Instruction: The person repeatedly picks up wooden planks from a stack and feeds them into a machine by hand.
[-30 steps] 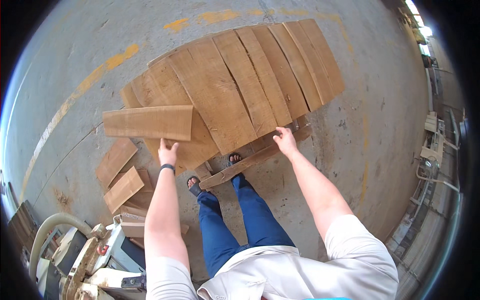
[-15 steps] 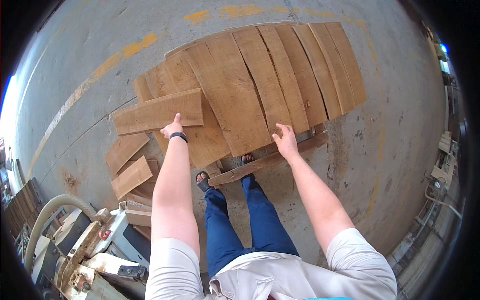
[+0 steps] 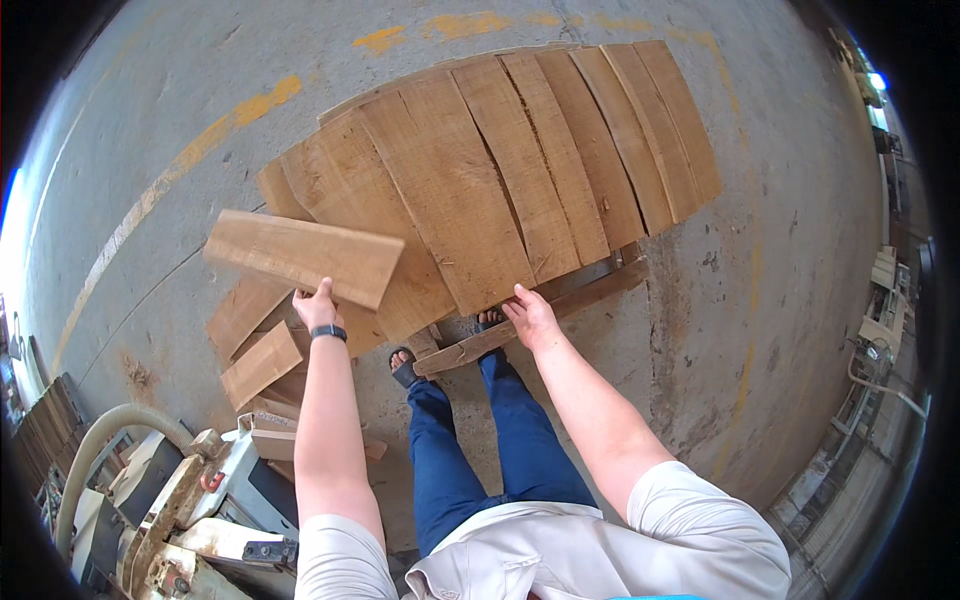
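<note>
Machinery (image 3: 170, 510) with a hose sits lower left, nearest us. Left hand (image 3: 318, 310) pinches the near edge of a short plank (image 3: 300, 255), held tilted left of centre. Right hand (image 3: 530, 315) lies flat, fingers spread, on the stack of boards (image 3: 500, 170). I'd keep that steadying hand down and grip nearer the plank's middle so it doesn't tip. Offcuts (image 3: 255, 345) underneath.

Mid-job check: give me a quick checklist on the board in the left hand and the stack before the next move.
1. Left hand grips the short board at its near edge: ok.
2. Board lifted off the planks below: ok.
3. Right hand rests on the end of the stacked planks: ok.
4. Feet beside the support batten, close under the plank ends: not ok.
5. Grip firmness: cannot tell.
</note>
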### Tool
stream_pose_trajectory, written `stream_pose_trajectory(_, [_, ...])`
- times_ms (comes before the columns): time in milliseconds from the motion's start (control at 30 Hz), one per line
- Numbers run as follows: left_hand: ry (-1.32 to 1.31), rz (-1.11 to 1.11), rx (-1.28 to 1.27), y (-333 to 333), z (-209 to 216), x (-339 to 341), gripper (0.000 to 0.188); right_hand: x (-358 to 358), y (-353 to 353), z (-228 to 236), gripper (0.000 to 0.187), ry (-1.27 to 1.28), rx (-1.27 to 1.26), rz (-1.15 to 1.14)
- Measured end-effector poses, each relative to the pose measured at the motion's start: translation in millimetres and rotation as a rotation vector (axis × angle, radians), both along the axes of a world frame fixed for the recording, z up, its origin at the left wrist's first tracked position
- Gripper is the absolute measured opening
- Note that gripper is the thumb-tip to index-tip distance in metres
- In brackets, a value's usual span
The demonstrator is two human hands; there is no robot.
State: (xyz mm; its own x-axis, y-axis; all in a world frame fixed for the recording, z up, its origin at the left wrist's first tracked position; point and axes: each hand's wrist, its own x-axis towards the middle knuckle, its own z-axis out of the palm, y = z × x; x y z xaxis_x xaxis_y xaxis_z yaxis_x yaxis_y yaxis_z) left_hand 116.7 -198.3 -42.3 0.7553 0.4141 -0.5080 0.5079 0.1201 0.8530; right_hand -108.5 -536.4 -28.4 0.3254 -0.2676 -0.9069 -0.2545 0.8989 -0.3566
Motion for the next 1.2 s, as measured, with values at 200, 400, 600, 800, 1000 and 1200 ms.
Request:
stream_pose_trajectory(200, [-0.079,-0.351,0.492,12.8,48.1,-67.9,0.072,17.1,7.8,-2.9,0.042,0.181,-0.026,-0.005])
stream_pose_trajectory(400, [-0.102,-0.458,0.534,-8.8,62.5,-118.4,0.072,24.2,16.8,-1.0,0.05,0.277,-0.013,-0.088])
stream_pose_trajectory(600, [-0.035,-0.449,0.494,-11.3,49.5,-126.4,0.072,18.2,10.1,4.5,0.045,0.077,0.022,-0.125])
stream_pose_trajectory(800, [0.171,-0.595,0.454,23.0,37.7,-149.9,0.065,34.3,9.5,60.0,0.05,-0.285,0.146,0.074])
stream_pose_trajectory(1000, [0.132,-0.56,0.231,36.4,92.8,-156.2,0.06,25.5,-14.0,130.1,0.044,-0.36,0.023,0.147])
stream_pose_trajectory(1200, [0.016,-0.498,0.004,98.3,142.8,-198.8,0.058,-48.7,7.7,193.7,0.05,-0.383,-0.028,0.035])
